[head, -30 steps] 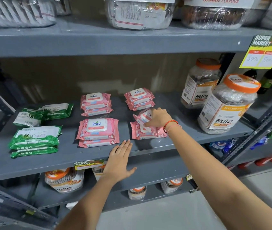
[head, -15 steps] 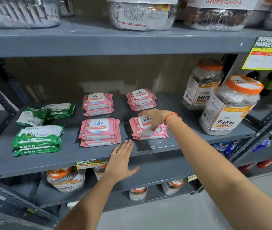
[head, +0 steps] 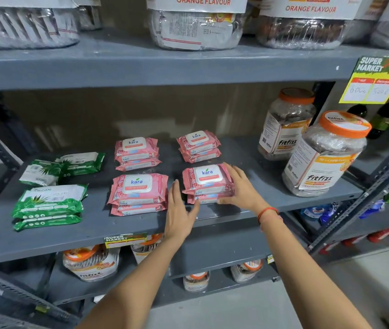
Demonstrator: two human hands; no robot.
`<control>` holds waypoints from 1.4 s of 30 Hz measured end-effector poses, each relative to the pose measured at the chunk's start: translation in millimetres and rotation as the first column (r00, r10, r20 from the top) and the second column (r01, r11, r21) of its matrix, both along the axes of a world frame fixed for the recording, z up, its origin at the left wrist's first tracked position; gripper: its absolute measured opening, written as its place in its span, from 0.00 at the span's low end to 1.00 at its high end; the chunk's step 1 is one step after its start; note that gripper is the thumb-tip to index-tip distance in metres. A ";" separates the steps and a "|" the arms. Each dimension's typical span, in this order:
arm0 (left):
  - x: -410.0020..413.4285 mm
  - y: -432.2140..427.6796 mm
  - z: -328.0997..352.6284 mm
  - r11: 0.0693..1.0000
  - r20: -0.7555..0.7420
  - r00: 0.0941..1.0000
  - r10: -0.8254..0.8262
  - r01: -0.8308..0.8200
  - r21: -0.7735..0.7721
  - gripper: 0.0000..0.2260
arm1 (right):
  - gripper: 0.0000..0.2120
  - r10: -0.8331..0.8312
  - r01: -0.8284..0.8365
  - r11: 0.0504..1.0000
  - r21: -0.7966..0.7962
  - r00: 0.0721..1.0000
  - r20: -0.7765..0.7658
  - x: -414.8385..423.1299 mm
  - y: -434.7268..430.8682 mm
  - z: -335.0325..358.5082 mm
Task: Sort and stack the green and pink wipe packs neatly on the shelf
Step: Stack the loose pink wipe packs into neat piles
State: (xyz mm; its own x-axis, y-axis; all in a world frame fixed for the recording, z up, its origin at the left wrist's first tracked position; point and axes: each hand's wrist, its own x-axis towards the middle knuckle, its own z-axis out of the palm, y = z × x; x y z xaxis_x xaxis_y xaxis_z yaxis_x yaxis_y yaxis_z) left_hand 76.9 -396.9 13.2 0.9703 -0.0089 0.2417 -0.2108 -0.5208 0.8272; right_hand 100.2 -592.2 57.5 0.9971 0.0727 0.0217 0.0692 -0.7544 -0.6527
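Note:
Four stacks of pink wipe packs lie on the grey shelf: back left, back right, front left and front right. Green wipe packs sit at the left, a neat front stack and two loose overlapping packs behind it. My right hand lies flat against the right side of the front right pink stack, thumb at its front edge. My left hand stands open at that stack's left front corner, fingers straight.
Two big orange-lidded jars stand on the same shelf to the right. Wrapped tubs fill the shelf above. More jars sit on the shelf below. A yellow price tag hangs at the upper right.
My right hand laid the tilted pink pack flat on the front right stack and slid to its right side. My left hand rose from the shelf's front edge to the stack's left corner.

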 end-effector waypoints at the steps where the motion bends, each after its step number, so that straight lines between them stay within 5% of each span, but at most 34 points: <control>1: 4.4 -2.1 1.0 1.000 -0.010 1.000 -0.002 0.002 0.001 0.36 | 0.51 -0.005 0.004 1.000 0.014 1.000 0.015 -3.5 1.8 -5.4; 10: 28.2 -17.3 -7.9 0.997 -0.039 0.999 -0.014 0.017 0.080 0.31 | 0.43 -0.065 0.074 0.995 -0.067 0.989 0.134 -4.0 10.1 -29.8; 24: 28.7 -36.3 -1.9 0.985 -0.012 0.998 -0.063 0.064 0.159 0.31 | 0.42 -0.107 0.116 0.990 -0.075 0.987 0.122 -3.2 -11.0 -26.3; 30: 8.3 -5.3 20.1 0.961 0.170 0.969 -0.182 0.139 0.239 0.31 | 0.43 -0.192 0.235 0.969 -0.073 0.908 0.373 -12.8 15.2 -6.6; 36: 3.1 74.8 41.5 0.941 0.413 0.911 0.020 -0.157 0.300 0.25 | 0.37 0.048 -0.027 0.998 -0.053 0.890 0.453 -3.8 80.1 11.5; 42: -2.7 144.6 7.0 0.938 0.228 0.960 0.162 -0.222 0.265 0.34 | 0.46 0.249 -0.246 0.969 -0.036 0.952 0.179 -0.2 141.3 -13.1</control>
State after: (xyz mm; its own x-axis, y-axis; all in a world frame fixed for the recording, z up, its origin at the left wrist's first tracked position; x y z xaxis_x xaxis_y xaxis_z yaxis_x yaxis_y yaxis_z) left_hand 74.2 -252.3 20.1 0.8923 0.0754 0.4452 -0.2282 -0.7754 0.5888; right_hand 100.1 -450.9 44.4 0.9272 0.3183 0.1972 0.3708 -0.7072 -0.6019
